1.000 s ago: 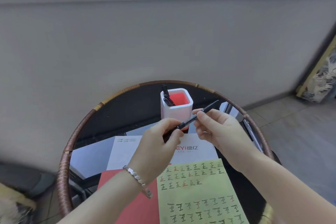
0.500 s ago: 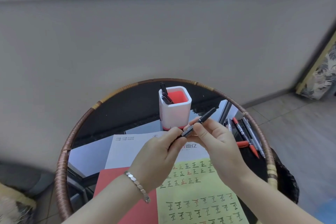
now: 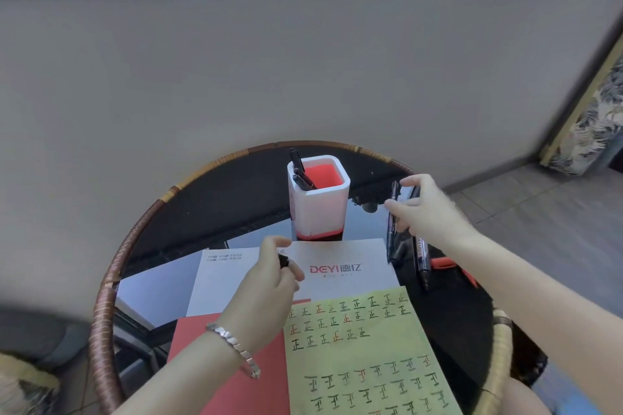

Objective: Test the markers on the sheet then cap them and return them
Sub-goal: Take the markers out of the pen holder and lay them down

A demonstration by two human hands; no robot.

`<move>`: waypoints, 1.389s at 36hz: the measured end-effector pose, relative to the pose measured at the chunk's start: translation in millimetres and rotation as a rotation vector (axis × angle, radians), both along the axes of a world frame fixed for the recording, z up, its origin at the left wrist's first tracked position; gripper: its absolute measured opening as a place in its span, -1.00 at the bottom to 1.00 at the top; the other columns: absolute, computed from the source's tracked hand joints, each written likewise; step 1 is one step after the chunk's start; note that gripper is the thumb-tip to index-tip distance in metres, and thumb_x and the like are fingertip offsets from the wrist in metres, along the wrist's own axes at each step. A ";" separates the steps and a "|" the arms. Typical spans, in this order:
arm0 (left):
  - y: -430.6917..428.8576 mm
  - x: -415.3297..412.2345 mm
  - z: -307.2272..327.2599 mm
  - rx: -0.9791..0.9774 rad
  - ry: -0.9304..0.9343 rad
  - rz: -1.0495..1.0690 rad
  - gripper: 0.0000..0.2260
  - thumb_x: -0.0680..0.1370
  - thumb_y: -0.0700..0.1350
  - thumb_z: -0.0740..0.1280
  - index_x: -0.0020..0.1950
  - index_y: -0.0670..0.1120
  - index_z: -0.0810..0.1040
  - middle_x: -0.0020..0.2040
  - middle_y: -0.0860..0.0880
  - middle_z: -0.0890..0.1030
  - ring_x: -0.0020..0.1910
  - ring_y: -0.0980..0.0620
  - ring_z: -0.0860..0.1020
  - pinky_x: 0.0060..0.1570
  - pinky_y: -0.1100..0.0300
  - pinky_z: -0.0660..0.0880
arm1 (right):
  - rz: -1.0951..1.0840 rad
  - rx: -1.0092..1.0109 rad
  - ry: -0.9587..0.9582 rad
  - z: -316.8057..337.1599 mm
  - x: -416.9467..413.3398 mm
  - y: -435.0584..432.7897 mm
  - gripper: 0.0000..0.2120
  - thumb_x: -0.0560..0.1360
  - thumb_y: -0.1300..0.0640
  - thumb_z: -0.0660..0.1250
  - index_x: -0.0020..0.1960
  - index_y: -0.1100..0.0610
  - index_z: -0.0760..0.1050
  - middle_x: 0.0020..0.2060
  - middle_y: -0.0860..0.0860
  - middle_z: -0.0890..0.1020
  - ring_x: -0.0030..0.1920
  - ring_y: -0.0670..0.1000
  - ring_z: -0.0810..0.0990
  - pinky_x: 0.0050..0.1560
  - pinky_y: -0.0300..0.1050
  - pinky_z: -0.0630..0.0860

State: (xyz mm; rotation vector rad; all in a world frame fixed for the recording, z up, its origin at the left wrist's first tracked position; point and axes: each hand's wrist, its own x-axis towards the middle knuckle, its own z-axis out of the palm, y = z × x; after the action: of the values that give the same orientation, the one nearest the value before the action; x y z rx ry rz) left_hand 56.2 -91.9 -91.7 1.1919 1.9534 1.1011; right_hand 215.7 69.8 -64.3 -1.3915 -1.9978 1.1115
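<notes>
The sheet (image 3: 371, 364), yellow-green and covered in rows of small black and red test characters, lies nearest, at the front of the table (image 3: 108, 280). Its left edge overlaps a red folder (image 3: 236, 367).

Above the folder is the left hand (image 3: 266, 293), with a bracelet (image 3: 236, 347) on the wrist. Its fingers are curled, and thumb and fingertips pinch a small black cap (image 3: 284, 261). Under and beyond that hand lies a white paper (image 3: 340, 283) with a red logo, tucked beneath the top of the sheet.

To the right, on the dark glass, the loose markers (image 3: 421, 256) lie side by side, with a red marker (image 3: 450, 263) just beyond them toward the rim. The right hand (image 3: 431, 212) is over their far ends, thumb and forefinger spread apart. I cannot tell whether it grips a marker or only touches one, since its palm hides them.

Farther back, near the middle of the table, a white pot (image 3: 320, 212) with a red inside stands upright. 2 black pens (image 3: 301, 177) lean in its left corner.

Behind the round, cane-rimmed table rises a plain grey wall (image 3: 303, 61).
</notes>
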 end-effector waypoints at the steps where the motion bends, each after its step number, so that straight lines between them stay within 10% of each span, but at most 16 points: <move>1: 0.4 0.4 -2.0 0.000 0.002 0.004 -0.79 0.59 -0.26 0.03 0.13 0.03 0.19 -0.08 0.06 0.55 -0.16 0.13 0.50 -0.37 0.41 0.40 | 0.032 0.041 -0.087 -5.9 -0.8 4.7 -0.82 0.53 0.09 0.24 0.09 0.08 0.32 -0.32 0.00 0.54 -0.40 -0.10 0.46 -0.41 -0.22 0.33; 6: 4.4 3.4 -8.2 0.015 -0.066 0.036 -0.93 0.58 -0.20 0.16 -0.06 -0.04 0.33 -0.04 0.12 0.60 -0.10 0.18 0.57 -0.12 0.26 0.52 | 0.165 0.171 -0.386 -32.7 -8.1 20.7 -0.93 0.50 0.06 0.22 -0.14 0.00 0.43 -0.29 0.03 0.61 -0.41 -0.03 0.45 -0.23 -0.04 0.47; 11: 13.1 10.6 -8.6 0.021 -0.011 0.062 -0.94 0.53 -0.15 0.28 -0.13 -0.01 0.46 -0.14 0.06 0.61 -0.13 0.16 0.56 -0.28 0.42 0.47 | 0.245 0.310 -0.557 -46.8 -4.6 23.4 -0.94 0.48 0.09 0.22 -0.10 0.01 0.46 -0.37 -0.18 0.40 -0.22 0.00 0.49 -0.21 -0.09 0.43; 25: 106.8 63.1 -35.4 -0.136 0.364 -0.125 -0.80 0.52 -0.08 0.27 0.09 -0.14 0.49 0.05 -0.08 0.55 0.01 -0.04 0.51 -0.01 0.12 0.47 | 0.351 0.421 -0.540 -56.1 24.5 31.9 -0.75 0.56 0.07 0.16 0.17 0.04 0.52 0.08 0.00 0.52 0.18 0.06 0.34 0.25 -0.02 0.30; 33: 105.7 57.8 -33.9 -0.091 0.395 -0.170 -0.75 0.52 -0.03 0.29 0.13 -0.13 0.51 0.07 -0.07 0.53 0.00 -0.01 0.50 -0.02 0.19 0.44 | 0.361 0.425 -0.542 -53.5 27.1 31.0 -0.74 0.55 0.08 0.18 0.21 0.04 0.49 0.15 0.01 0.51 0.24 0.05 0.32 0.27 -0.04 0.29; 43: 37.9 -25.8 1.0 0.020 0.505 0.020 -0.85 0.54 -0.06 0.21 -0.05 -0.02 0.56 -0.14 0.07 0.57 -0.19 0.15 0.51 -0.15 0.13 0.51 | 0.388 0.627 -0.102 10.1 -40.2 2.3 -0.81 0.48 0.11 0.31 0.06 0.13 0.56 -0.12 -0.03 0.54 0.02 0.02 0.46 0.10 -0.07 0.42; 50: 12.0 -62.2 11.8 0.012 0.443 0.147 -0.86 0.54 -0.11 0.21 -0.01 -0.01 0.57 -0.12 0.06 0.60 -0.13 0.13 0.54 -0.16 0.22 0.49 | 0.344 0.733 -0.274 23.4 -93.2 -14.1 -0.81 0.48 -0.07 0.27 -0.15 0.05 0.41 -0.22 -0.03 0.43 -0.13 0.00 0.39 -0.19 -0.14 0.28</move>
State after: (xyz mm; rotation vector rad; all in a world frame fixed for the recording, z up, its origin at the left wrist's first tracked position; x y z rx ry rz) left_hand -6.0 -79.9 -79.9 1.4093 2.4023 0.9798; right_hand 122.5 55.7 -40.9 -0.8576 -2.5357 0.2223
